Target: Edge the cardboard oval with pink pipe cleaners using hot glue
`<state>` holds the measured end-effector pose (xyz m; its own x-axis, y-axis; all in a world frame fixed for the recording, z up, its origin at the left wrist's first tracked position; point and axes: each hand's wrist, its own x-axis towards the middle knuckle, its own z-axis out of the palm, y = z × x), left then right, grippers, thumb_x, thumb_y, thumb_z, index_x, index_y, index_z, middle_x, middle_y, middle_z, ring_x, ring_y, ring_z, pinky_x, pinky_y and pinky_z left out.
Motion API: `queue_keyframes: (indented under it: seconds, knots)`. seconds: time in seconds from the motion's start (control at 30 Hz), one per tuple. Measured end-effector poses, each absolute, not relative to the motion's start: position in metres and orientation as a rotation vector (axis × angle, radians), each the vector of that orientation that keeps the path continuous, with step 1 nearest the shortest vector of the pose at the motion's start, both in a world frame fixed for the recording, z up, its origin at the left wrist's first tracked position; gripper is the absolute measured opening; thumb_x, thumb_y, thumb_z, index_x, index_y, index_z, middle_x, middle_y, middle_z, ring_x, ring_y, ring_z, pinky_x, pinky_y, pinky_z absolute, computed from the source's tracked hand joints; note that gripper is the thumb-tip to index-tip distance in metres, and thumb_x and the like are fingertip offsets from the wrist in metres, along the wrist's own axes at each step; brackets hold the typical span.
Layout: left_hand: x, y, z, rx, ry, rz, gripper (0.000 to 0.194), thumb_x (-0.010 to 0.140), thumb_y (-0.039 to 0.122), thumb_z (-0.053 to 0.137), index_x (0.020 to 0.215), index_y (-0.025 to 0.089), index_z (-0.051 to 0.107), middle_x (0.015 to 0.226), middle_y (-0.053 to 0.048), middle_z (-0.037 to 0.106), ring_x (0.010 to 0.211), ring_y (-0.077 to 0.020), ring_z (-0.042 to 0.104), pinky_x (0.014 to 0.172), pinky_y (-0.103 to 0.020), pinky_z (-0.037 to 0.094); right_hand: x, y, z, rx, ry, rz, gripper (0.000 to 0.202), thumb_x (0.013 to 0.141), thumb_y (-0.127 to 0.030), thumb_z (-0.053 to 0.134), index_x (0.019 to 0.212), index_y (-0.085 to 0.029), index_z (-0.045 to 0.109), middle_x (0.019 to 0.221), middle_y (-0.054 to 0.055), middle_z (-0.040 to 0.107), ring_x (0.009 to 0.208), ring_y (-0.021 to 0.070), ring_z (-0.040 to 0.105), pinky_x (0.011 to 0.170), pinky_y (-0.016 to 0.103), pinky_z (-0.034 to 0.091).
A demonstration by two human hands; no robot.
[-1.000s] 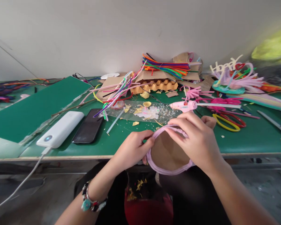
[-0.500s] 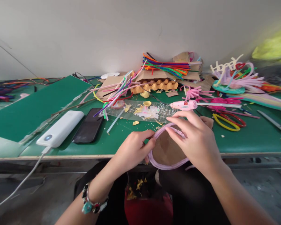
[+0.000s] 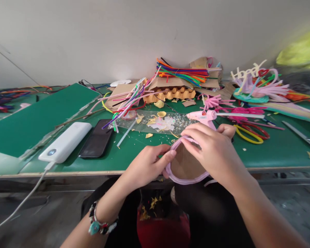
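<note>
A rounded brown cardboard piece [image 3: 187,163] edged with pale pink pipe cleaner [image 3: 182,181] is held over the table's front edge. My left hand [image 3: 153,162] grips its left rim, with thumb and fingers closed on the edge. The fingertips of my right hand [image 3: 212,148] pinch the pipe cleaner at the upper rim. Just beyond my right hand lies a pink glue gun [image 3: 203,116] with a clear glue stick in its back; its handle is partly hidden behind the hand. A loose pink end sticks out at the lower right of the piece.
A white power bank [image 3: 65,142] with a cable and a black phone [image 3: 96,138] lie left. Behind are a plastic sheet with scraps [image 3: 136,128], an egg carton [image 3: 170,94] and bundled pipe cleaners [image 3: 183,72]. Yellow-handled scissors [image 3: 248,135] and a blade [image 3: 299,134] lie right.
My left thumb has moved up and right onto the rim of the cardboard. The piece has tilted slightly, and its lower edge sits a little higher. My right hand still pinches the upper rim.
</note>
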<state>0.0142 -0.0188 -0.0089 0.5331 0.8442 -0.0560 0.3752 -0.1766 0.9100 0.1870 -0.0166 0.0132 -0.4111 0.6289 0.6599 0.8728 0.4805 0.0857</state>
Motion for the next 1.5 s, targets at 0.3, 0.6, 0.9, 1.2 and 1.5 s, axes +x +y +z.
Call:
queue_keyframes:
  seconds: [0.3, 0.6, 0.9, 1.2, 1.5]
  knots:
    - [0.012, -0.016, -0.008, 1.692, 0.9, 0.55, 0.03, 0.089, 0.038, 0.034, 0.076, 0.016, 0.05, 0.045, 0.008, 0.048, 0.038, -0.0058, 0.05, 0.041, -0.014, 0.037, 0.182, -0.021, 0.014, -1.115, -2.394, -0.455, 0.02, 0.086, -0.016, 0.045, 0.076, -0.018, 0.062, 0.081, -0.001, 0.066, 0.068, 0.0113, 0.056, 0.064, 0.03, 0.021]
    - [0.016, -0.018, -0.012, 1.604, 0.857, 0.53, 0.025, 0.088, 0.034, 0.033, 0.076, 0.017, 0.046, 0.048, 0.004, 0.055, 0.042, -0.0099, 0.059, 0.041, -0.016, 0.044, 0.178, -0.024, 0.014, -1.058, -2.366, -0.484, 0.016, 0.084, -0.014, 0.049, 0.08, -0.017, 0.065, 0.086, -0.002, 0.066, 0.06, 0.0076, 0.052, 0.067, 0.03, 0.024]
    - [0.017, -0.017, -0.014, 1.671, 0.952, 0.598, 0.024, 0.087, 0.03, 0.034, 0.069, 0.017, 0.044, 0.046, 0.003, 0.053, 0.044, -0.0109, 0.061, 0.04, -0.015, 0.043, 0.181, -0.027, 0.019, -1.144, -2.295, -0.461, 0.012, 0.081, -0.019, 0.055, 0.088, -0.022, 0.064, 0.102, 0.001, 0.062, 0.073, 0.0126, 0.056, 0.073, 0.032, 0.028]
    - [0.015, -0.018, -0.01, 1.729, 1.01, 0.621, 0.024, 0.085, 0.026, 0.034, 0.065, 0.017, 0.043, 0.045, 0.005, 0.052, 0.043, -0.0095, 0.061, 0.039, -0.013, 0.041, 0.192, -0.029, 0.019, -1.017, -2.168, -0.335, 0.009, 0.08, -0.012, 0.054, 0.076, -0.019, 0.056, 0.081, -0.001, 0.065, 0.077, 0.0118, 0.06, 0.077, 0.03, 0.038]
    - [0.018, -0.02, -0.008, 1.786, 1.056, 0.647, 0.024, 0.084, 0.026, 0.035, 0.062, 0.019, 0.041, 0.044, 0.005, 0.052, 0.042, -0.0101, 0.06, 0.041, -0.016, 0.041, 0.19, -0.028, 0.013, -1.201, -1.923, -0.432, 0.005, 0.077, -0.023, 0.057, 0.074, -0.019, 0.057, 0.077, 0.004, 0.057, 0.066, 0.0124, 0.057, 0.053, 0.025, 0.044]
